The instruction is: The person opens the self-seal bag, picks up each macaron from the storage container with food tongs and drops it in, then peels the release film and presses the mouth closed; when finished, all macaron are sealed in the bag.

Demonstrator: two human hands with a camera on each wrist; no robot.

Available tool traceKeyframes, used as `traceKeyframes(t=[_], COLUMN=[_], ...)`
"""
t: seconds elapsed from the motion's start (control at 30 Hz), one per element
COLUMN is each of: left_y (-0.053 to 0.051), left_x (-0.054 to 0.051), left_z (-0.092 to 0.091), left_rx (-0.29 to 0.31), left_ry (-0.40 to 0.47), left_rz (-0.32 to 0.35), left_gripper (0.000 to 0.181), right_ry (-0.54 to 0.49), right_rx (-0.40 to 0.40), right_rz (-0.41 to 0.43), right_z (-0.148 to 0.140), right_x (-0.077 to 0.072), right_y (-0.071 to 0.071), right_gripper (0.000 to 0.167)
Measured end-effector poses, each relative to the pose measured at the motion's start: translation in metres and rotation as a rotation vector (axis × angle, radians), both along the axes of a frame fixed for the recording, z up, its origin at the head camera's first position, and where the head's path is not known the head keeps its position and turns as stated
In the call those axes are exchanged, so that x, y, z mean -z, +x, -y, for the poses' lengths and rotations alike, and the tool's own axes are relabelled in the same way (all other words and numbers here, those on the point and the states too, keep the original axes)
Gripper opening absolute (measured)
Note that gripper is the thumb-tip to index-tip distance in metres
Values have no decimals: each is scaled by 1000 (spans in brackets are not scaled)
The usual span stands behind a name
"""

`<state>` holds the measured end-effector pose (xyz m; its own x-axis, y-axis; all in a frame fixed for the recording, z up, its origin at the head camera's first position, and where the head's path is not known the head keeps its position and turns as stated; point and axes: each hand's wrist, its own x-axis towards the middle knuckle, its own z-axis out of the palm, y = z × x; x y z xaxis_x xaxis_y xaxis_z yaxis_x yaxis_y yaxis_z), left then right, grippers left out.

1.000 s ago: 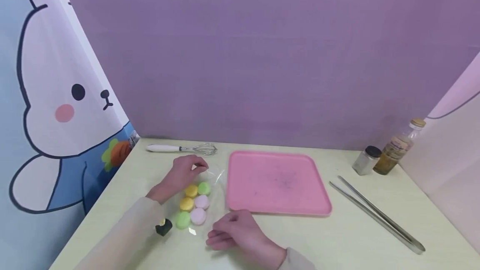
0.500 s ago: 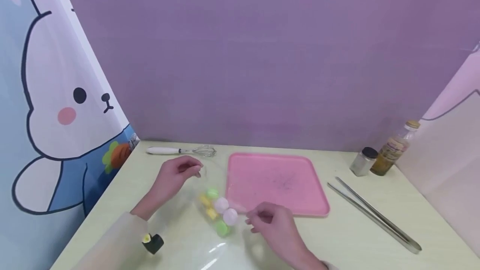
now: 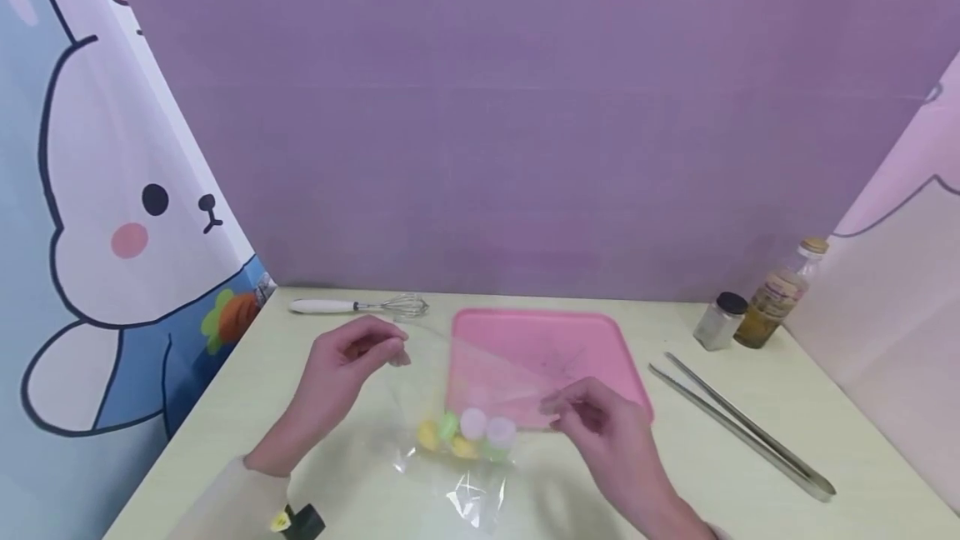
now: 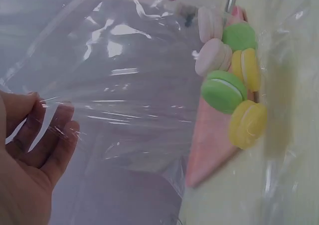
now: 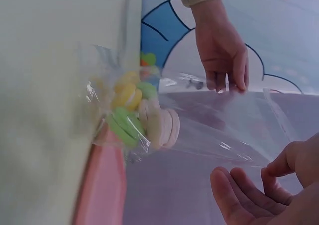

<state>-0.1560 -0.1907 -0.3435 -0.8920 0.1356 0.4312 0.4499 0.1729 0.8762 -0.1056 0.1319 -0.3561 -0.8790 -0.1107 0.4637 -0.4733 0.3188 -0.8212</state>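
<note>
A clear plastic bag (image 4: 124, 115) hangs between both hands above the table. Inside its lower part lie several macarons: yellow ones (image 4: 247, 124), green ones (image 4: 224, 92) and pale pink ones (image 4: 213, 58). My left hand (image 3: 341, 377) pinches one upper side of the bag between thumb and fingertips. At the opposite side my right hand (image 3: 611, 432) pinches the bag's edge with thumb and index finger; its other fingers are spread in the right wrist view. The bag's bottom end looks crumpled and shiny in the head view.
Behind the bag lies a pink tray (image 3: 626, 357). A whisk (image 3: 360, 305) is at the back left. Metal tongs (image 3: 742, 427) lie to the right, with a black-lidded jar (image 3: 720, 322) and a corked bottle (image 3: 780, 294) beyond. A purple backdrop (image 3: 525, 123) rises behind the table.
The bag of macarons has risen off the table and swung right, its contents now gathered low. My right hand has moved right and up with its edge; my left hand has shifted slightly left.
</note>
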Motion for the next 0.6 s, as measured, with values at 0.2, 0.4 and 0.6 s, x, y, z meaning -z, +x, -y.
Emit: traceKeyframes(t=[0.2,0.4,0.6], left_y=[19,28,33], left_x=[-20,-28,-30], left_z=[-13,-23,-30], left_rx=[49,98,164], left_ry=[85,128,211], left_rz=[-77,-139,-140], left_gripper=[12,10,13], right_ry=[-40,-73,-64], right_rx=[-49,-96,-71], right_rz=[-105,-159,-108], right_z=[-14,-23,-33], right_x=[-23,-35,-47], right_y=[3,4,9], right_gripper=[18,11,10])
